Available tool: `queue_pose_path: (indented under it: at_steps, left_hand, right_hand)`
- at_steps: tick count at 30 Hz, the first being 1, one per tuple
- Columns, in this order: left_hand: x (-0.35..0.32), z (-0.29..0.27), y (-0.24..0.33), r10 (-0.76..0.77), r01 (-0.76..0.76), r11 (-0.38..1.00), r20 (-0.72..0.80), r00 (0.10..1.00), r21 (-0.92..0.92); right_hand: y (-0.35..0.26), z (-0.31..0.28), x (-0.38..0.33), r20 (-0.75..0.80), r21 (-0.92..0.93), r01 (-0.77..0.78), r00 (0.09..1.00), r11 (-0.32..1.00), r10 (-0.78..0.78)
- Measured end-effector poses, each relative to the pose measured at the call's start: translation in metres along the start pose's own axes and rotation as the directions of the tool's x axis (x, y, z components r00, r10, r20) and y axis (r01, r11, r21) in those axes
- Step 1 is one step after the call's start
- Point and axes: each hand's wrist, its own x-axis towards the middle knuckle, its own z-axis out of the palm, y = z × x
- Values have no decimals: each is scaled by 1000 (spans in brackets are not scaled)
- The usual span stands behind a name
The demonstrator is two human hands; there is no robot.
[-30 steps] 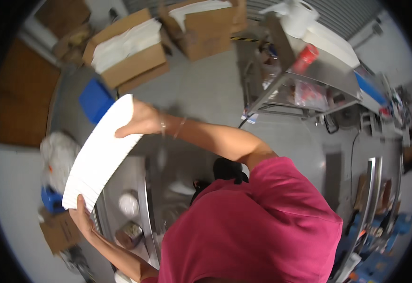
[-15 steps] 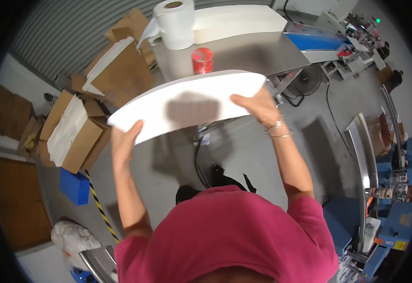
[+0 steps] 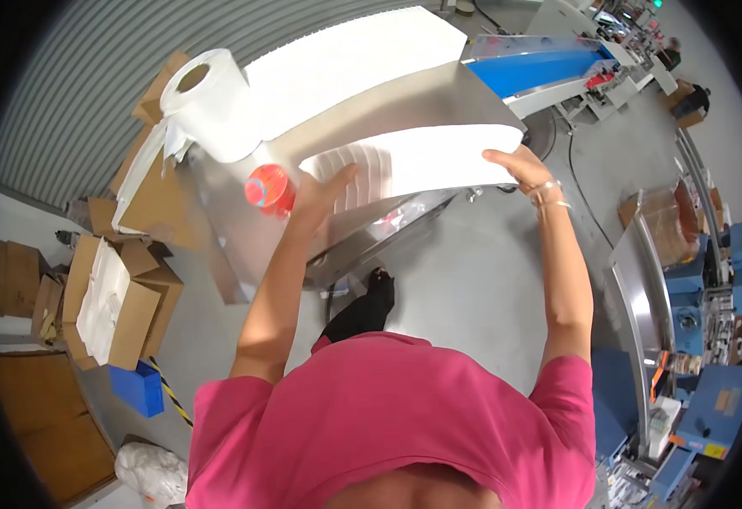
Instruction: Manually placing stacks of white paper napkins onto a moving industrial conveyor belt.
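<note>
I hold a long white stack of thin sheets (image 3: 439, 157) between both hands, just over the near edge of the metal table (image 3: 417, 100). My left hand (image 3: 322, 193) grips its left end with the thumb on the near face, where shaded ridges show. Around the right end, my right hand (image 3: 517, 167) is closed, thumb on top and the other fingers hidden. A red-orange, see-through roll (image 3: 269, 188) stands on the table just left of my left hand. Farther back lies another long white stack (image 3: 354, 64), beside a large white roll (image 3: 226, 110).
Open cardboard boxes (image 3: 137, 293) with white contents stand at the left, near a blue bin (image 3: 137, 388). A blue conveyor belt (image 3: 540, 68) adjoins the table's far right. Blue machinery (image 3: 714, 407) and a curved metal rail (image 3: 642, 297) line the right side.
My hands have carried the white stack to the right, and my body has come nearer the table. The table, white roll and red-orange roll now appear farther left and closer.
</note>
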Motion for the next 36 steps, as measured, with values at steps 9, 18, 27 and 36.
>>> queue_pose_path:
  at_steps: [9,18,27,36]
  left_hand:
    - [30,-11,0,17,-17,1000,-10,1000,26]
    - [-6,13,37,108,277,799,-579,808,534]
    - [12,68,44,613,503,382,-620,490,775]
    - [69,287,94,576,-120,685,-434,693,718]
  right_hand:
    - [24,-11,162,358,-385,-148,886,911,295]
    - [25,-20,176,371,-591,280,927,756,-53]
    - [8,-53,210,566,-460,182,814,869,129]
    - [-5,-59,247,699,-367,-122,617,922,360]
